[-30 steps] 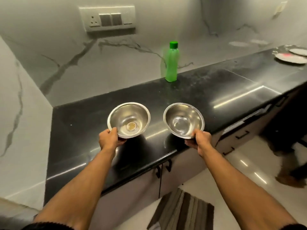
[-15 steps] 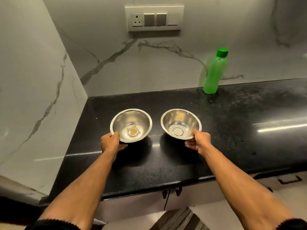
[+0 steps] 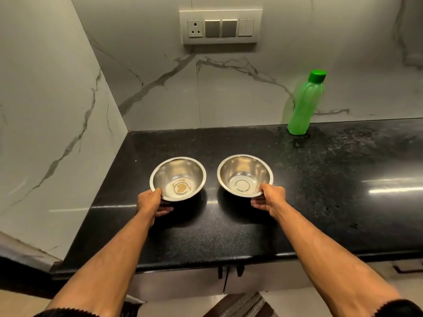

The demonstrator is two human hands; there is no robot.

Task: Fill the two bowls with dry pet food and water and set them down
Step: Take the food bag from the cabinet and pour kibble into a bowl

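Observation:
Two steel bowls sit side by side near the corner of the black counter (image 3: pixel 229 229). My left hand (image 3: pixel 152 203) grips the near rim of the left bowl (image 3: pixel 178 172), thumb over the edge; a small brownish patch lies on that bowl's bottom. My right hand (image 3: pixel 269 200) holds the near rim of the right bowl (image 3: pixel 245 171), which has nothing inside. Whether the bowls rest on the counter or hover just above it, I cannot tell. A green bottle (image 3: pixel 305 104) with a green cap stands upright at the back right, against the wall.
Marble walls close the counter at the left and back, with a socket and switch panel (image 3: pixel 220 25) above. Cabinet doors with dark handles (image 3: pixel 229 271) are below the counter's front edge. A striped mat (image 3: pixel 242 305) lies on the floor.
My view has swung left to face the corner squarely. Both hands have carried the bowls farther in over the counter and lower, each still gripped by its rim.

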